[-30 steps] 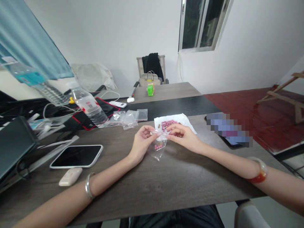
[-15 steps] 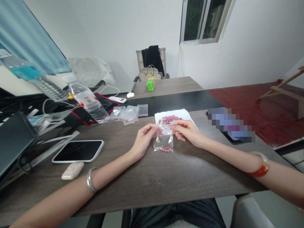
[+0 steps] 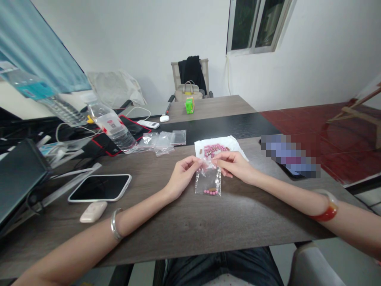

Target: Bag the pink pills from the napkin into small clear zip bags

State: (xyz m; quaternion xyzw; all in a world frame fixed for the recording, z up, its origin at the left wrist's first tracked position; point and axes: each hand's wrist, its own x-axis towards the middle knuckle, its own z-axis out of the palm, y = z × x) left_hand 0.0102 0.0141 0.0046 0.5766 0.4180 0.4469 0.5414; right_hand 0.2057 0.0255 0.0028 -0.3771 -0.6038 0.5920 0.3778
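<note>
Plastic baggie (image 3: 207, 178) w/ pink pills (image 3: 210, 192) at its btm is just below ctr of frame, L hand (image 3: 185, 175) & R hand (image 3: 236, 166) both pinching its top edge: prob. sealing step, next move likely calls for even fingertip press along that edge.

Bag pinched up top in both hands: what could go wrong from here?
1. The left hand and right hand pinch the clear bag near its top; can't tell if it's sealed. If not, a slipped grip might spill the pink balls inside.
2. The hands are close to the white paper; a nudge could scatter its loose pink pile.
</note>
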